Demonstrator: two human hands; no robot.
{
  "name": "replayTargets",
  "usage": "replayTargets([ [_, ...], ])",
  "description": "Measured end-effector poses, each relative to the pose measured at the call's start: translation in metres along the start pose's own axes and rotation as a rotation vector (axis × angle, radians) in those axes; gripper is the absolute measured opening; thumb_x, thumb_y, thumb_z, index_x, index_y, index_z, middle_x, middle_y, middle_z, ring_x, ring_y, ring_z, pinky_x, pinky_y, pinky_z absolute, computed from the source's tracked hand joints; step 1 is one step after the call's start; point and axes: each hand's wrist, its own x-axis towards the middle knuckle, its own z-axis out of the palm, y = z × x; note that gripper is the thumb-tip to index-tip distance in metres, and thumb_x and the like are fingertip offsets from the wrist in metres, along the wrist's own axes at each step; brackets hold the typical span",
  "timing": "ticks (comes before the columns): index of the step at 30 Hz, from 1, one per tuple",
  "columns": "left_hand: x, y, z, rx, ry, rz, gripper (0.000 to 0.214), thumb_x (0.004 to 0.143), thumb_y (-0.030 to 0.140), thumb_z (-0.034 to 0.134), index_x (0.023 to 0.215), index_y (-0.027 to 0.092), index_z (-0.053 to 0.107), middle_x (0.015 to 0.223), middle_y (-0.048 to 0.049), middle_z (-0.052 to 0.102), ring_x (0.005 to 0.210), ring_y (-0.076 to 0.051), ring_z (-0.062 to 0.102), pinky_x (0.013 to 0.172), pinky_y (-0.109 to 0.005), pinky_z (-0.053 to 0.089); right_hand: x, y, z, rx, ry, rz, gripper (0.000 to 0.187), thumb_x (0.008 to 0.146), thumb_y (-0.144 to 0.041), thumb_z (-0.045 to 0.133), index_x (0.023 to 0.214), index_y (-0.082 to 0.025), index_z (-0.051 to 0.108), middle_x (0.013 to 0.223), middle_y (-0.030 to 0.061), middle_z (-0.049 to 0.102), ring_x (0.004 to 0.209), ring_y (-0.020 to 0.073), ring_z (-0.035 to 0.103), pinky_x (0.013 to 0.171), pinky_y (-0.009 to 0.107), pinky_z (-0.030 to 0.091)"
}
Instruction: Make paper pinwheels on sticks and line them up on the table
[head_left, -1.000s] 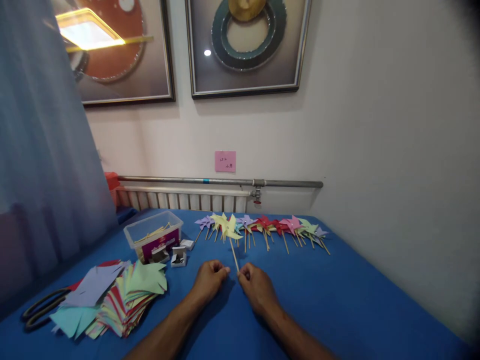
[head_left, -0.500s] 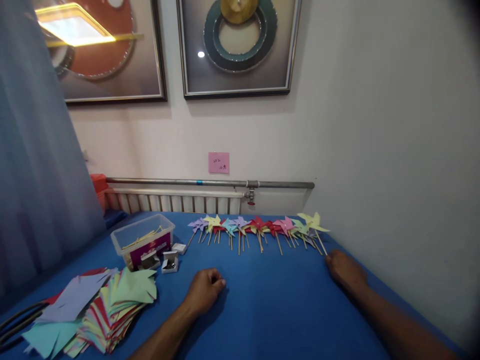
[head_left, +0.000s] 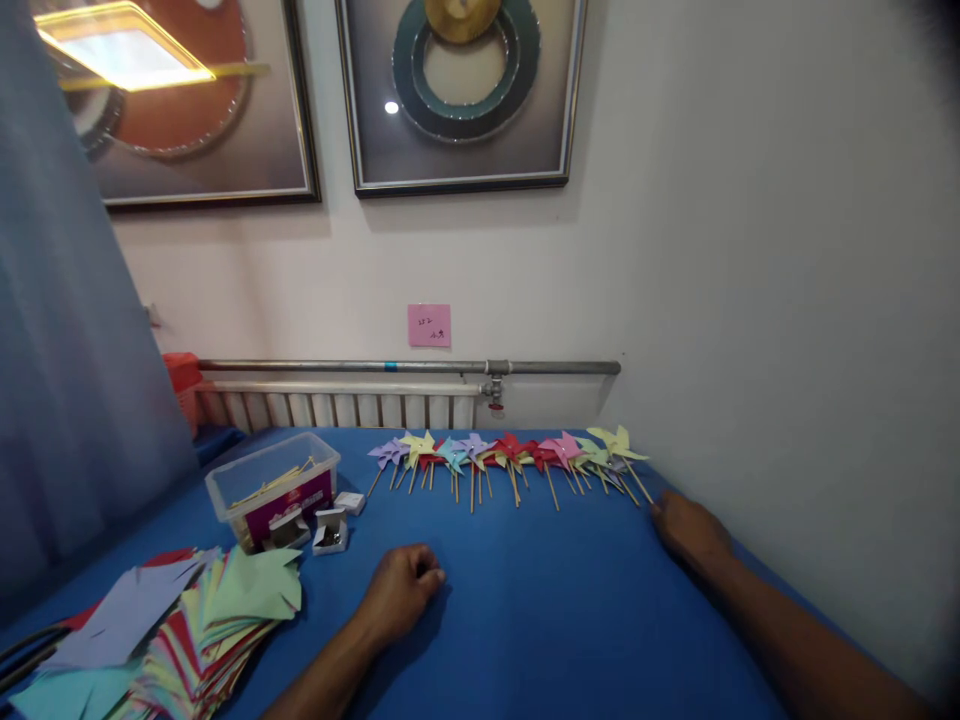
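Observation:
My right hand [head_left: 694, 538] is closed on the lower end of the stick of a pale yellow pinwheel [head_left: 616, 441]. That pinwheel lies at the right end of a row of paper pinwheels [head_left: 512, 450] in purple, yellow, blue, red, pink and green, their sticks pointing towards me. My left hand [head_left: 401, 592] rests on the blue table [head_left: 547, 610] with its fingers curled in, and nothing shows in it. To its left lie a fanned stack of cut paper sheets [head_left: 255, 588] and a small open white box [head_left: 331, 532] with tiny metal pieces.
A clear plastic tub [head_left: 274, 480] holding wooden sticks stands at the left, with another small white box [head_left: 349, 503] beside it. A blue curtain [head_left: 82, 320] hangs on the left. Behind the table are a radiator [head_left: 345, 408] and a pipe [head_left: 555, 367]; a wall [head_left: 787, 330] bounds the right.
The view has shifted slightly, so most things sit farther left. The yellow pinwheel in my right hand has come down a little towards the table. My left hand has hardly moved.

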Motion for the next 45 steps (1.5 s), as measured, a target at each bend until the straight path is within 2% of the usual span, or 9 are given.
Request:
replayTargets([
  [6, -0.003, 0.006, -0.002, 0.047, -0.02, -0.003, 0.014, 0.082, 0.029, 0.057, 0.076, 0.017, 0.063, 0.064, 0.0029, 0.053, 0.064, -0.014, 0.046, 0.059, -0.025, 0.03, -0.016, -0.008, -0.012, -0.273, -0.17, -0.011, 0.031, 0.099, -0.025, 0.041, 0.096, -0.017, 0.071, 0.1, 0.0188, 0.078, 0.097, 0.0331, 0.074, 0.072, 0.036, 0.048],
  [15, -0.002, 0.003, -0.002, 0.043, -0.03, 0.009, 0.013, 0.083, 0.027, 0.057, 0.074, 0.018, 0.06, 0.062, 0.0042, 0.05, 0.062, -0.013, 0.044, 0.059, -0.025, 0.03, -0.024, -0.007, -0.022, -0.306, -0.181, 0.006, 0.031, 0.101, -0.03, 0.044, 0.104, -0.014, 0.071, 0.106, 0.0202, 0.077, 0.101, 0.0334, 0.073, 0.076, 0.037, 0.049],
  [19, -0.002, 0.002, -0.002, 0.044, -0.028, 0.016, 0.012, 0.084, 0.026, 0.057, 0.075, 0.018, 0.062, 0.063, 0.0036, 0.052, 0.062, -0.013, 0.046, 0.059, -0.025, 0.03, -0.034, -0.011, -0.022, -0.27, -0.079, -0.013, 0.029, 0.101, -0.029, 0.045, 0.102, -0.014, 0.069, 0.109, 0.0208, 0.075, 0.102, 0.0313, 0.072, 0.078, 0.035, 0.047],
  [22, -0.002, 0.004, -0.001, 0.08, -0.018, 0.019, 0.012, 0.084, 0.025, 0.057, 0.076, 0.017, 0.064, 0.064, 0.0029, 0.055, 0.063, -0.014, 0.049, 0.06, -0.025, 0.029, -0.053, -0.035, -0.013, -0.125, 0.007, -0.071, 0.024, 0.099, -0.028, 0.045, 0.092, -0.019, 0.066, 0.096, 0.0155, 0.075, 0.09, 0.0275, 0.072, 0.07, 0.033, 0.044],
  [24, -0.003, 0.005, -0.001, 0.121, -0.002, 0.029, 0.013, 0.084, 0.024, 0.058, 0.077, 0.017, 0.066, 0.065, 0.0025, 0.058, 0.065, -0.014, 0.051, 0.061, -0.025, 0.03, -0.075, -0.067, -0.003, 0.031, 0.013, -0.183, 0.022, 0.098, -0.029, 0.046, 0.084, -0.021, 0.062, 0.085, 0.0107, 0.074, 0.08, 0.0245, 0.069, 0.066, 0.031, 0.041],
  [29, -0.005, 0.004, 0.001, 0.191, 0.059, 0.11, 0.016, 0.086, 0.023, 0.057, 0.076, 0.017, 0.068, 0.07, 0.0003, 0.067, 0.069, -0.015, 0.057, 0.064, -0.025, 0.033, -0.169, -0.171, 0.022, 0.413, -0.178, -0.538, 0.03, 0.1, -0.035, 0.046, 0.074, -0.024, 0.054, 0.072, 0.002, 0.068, 0.064, 0.0176, 0.061, 0.062, 0.028, 0.038],
  [32, -0.004, 0.001, -0.001, 0.257, 0.087, 0.145, 0.018, 0.088, 0.022, 0.056, 0.079, 0.017, 0.071, 0.078, -0.0022, 0.073, 0.074, -0.015, 0.062, 0.067, -0.025, 0.034, -0.223, -0.21, 0.038, 0.509, -0.198, -0.703, 0.027, 0.101, -0.031, 0.048, 0.076, -0.024, 0.055, 0.074, 0.0001, 0.069, 0.065, 0.0157, 0.061, 0.062, 0.026, 0.038],
  [36, -0.003, -0.003, -0.006, 0.383, 0.129, 0.14, 0.016, 0.09, 0.021, 0.059, 0.084, 0.018, 0.073, 0.087, -0.0044, 0.076, 0.082, -0.017, 0.065, 0.071, -0.026, 0.036, -0.254, -0.221, 0.061, 0.417, -0.16, -0.806, 0.022, 0.097, -0.02, 0.055, 0.075, -0.023, 0.055, 0.073, -0.0006, 0.069, 0.066, 0.0161, 0.063, 0.064, 0.027, 0.038],
  [45, -0.012, 0.009, -0.017, 0.605, 0.1, 0.121, 0.023, 0.098, 0.024, 0.05, 0.097, 0.019, 0.073, 0.101, -0.0079, 0.077, 0.092, -0.02, 0.068, 0.076, -0.028, 0.039, -0.247, -0.221, 0.065, 0.387, -0.144, -0.737, 0.022, 0.099, -0.022, 0.054, 0.077, -0.024, 0.054, 0.072, -0.0014, 0.069, 0.064, 0.0159, 0.063, 0.062, 0.027, 0.034],
])
